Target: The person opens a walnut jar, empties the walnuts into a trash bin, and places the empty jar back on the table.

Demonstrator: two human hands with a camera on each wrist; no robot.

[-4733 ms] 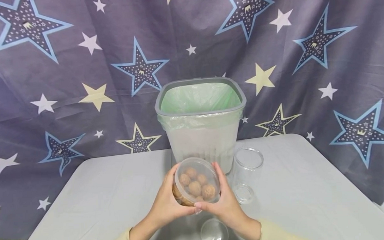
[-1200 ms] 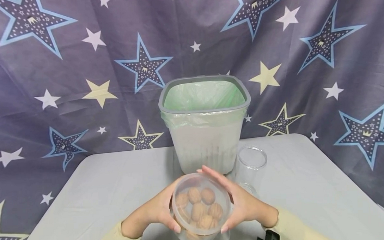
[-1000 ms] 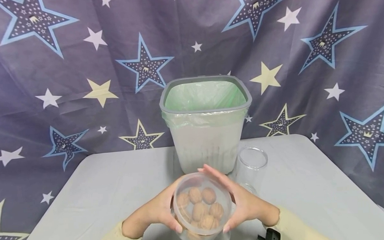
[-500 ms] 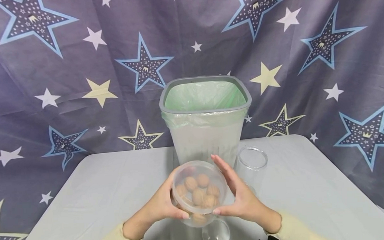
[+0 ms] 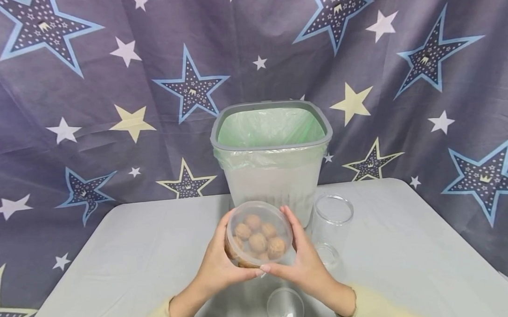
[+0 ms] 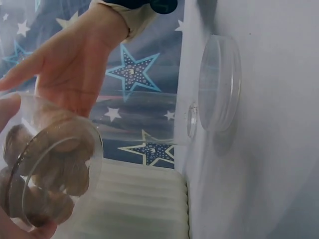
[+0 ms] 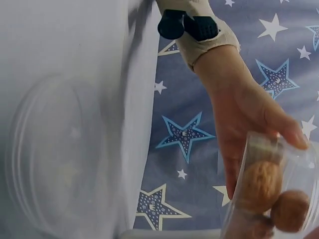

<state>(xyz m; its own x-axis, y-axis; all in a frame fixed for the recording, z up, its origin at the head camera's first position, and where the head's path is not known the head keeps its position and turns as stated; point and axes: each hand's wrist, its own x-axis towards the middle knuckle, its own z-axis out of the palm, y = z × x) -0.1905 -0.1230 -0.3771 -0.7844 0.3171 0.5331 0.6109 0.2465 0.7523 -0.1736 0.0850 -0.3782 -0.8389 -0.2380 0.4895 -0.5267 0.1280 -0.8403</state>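
Note:
Both hands hold a round see-through plastic tub (image 5: pixel 239 210) of walnuts (image 5: pixel 258 243) above the table, tilted, with a frosted round face turned toward the head camera. My left hand (image 5: pixel 215 262) grips its left side, and my right hand (image 5: pixel 306 264) grips the right. The thumbs meet near the lower edge. Walnuts also show through the tub's wall (image 7: pixel 249 164) in the right wrist view. Beneath the hands, a shallow clear round lid (image 5: pixel 286 306) lies on the table. Some fingers behind the tub are hidden.
A white bin (image 5: pixel 271 181) with a grey rim and green liner stands behind the tub. To the right is a tall clear jar (image 5: pixel 334 225). A star-patterned curtain (image 5: pixel 249 28) hangs behind the grey-white table (image 5: pixel 156 255).
Over the last second the hands have moved the tub away from the body, toward the bin, and turned it. The clear lid beneath shows more fully.

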